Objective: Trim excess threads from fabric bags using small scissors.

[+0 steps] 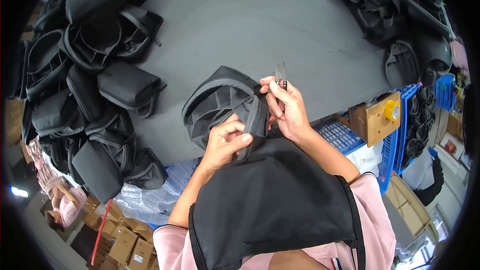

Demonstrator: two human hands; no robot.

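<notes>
In front of me on the table is a small black fabric bag [222, 95], its mouth spread wide and its inner folds showing. My left hand [226, 142] grips the bag's near edge, with thumb and fingers pinching the trim. To the right of the bag, my right hand [290, 110] is closed around a pair of thread snips [280, 72]. Their metal blades point away from me, apart from the bag. A bit of red shows by the right palm; I cannot make out what it belongs to.
Many similar black bags [130, 87] are heaped along the left of the dark table [240, 15]. More bags [377, 0] lie at the far right. A wooden block [382, 120] and blue crates [392, 145] stand at the right edge. Cardboard boxes [123, 245] and another person [65, 205] are at lower left.
</notes>
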